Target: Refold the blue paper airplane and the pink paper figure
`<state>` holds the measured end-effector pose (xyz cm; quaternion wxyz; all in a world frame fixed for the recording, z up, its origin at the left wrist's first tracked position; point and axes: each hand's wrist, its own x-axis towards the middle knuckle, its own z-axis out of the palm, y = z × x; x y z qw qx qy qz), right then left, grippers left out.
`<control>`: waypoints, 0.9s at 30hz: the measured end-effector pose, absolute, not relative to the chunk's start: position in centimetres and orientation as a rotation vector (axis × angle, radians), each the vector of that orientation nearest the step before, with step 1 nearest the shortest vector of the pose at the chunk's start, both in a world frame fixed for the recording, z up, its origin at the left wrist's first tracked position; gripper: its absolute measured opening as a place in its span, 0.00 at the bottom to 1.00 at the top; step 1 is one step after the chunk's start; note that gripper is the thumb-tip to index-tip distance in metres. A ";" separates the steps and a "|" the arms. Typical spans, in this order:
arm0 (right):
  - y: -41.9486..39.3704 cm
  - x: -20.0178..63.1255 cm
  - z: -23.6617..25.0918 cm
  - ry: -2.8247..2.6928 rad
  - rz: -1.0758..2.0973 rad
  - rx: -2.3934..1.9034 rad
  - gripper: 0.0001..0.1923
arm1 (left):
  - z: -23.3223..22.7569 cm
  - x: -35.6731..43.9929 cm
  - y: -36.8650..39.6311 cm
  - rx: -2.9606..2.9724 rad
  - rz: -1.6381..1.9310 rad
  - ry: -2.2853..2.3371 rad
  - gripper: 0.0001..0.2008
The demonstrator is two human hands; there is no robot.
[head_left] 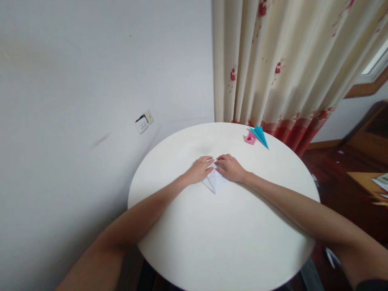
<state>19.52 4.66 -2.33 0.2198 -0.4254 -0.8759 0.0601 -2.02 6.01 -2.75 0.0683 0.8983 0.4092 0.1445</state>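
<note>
A sheet of white paper (216,182), folded to a point at its near end, lies on the round white table (224,234). My left hand (200,169) grips its left side, thumb and fingers closed on the paper near the far end. From the right, my right hand (232,167) pinches the paper close to the same far end. The fingertips of both hands nearly meet and cover part of the sheet. Crease lines run down to the near tip.
Near the far right table edge, a blue paper plane (260,136) touches or overlaps a pink folded paper piece (250,138). A flowered curtain (273,72) hangs behind the table. A wall socket (142,125) is at the left, and a wooden surface (368,184) stands at the right.
</note>
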 end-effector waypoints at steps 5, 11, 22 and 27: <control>4.2 19.4 -2.4 -2.560 0.132 -1.198 0.23 | -2.1 -2.1 5.4 2.738 0.056 1.197 0.29; 3.7 19.3 -2.5 -2.692 0.185 -1.254 0.31 | -1.0 -2.2 4.9 2.759 -0.102 1.180 0.36; 3.6 19.5 -2.5 -2.706 0.245 -1.288 0.35 | 0.0 -2.4 3.4 2.661 -0.191 1.088 0.57; 3.7 19.7 -2.6 -2.771 0.289 -1.248 0.46 | 0.1 -2.1 2.7 2.645 -0.226 1.088 0.60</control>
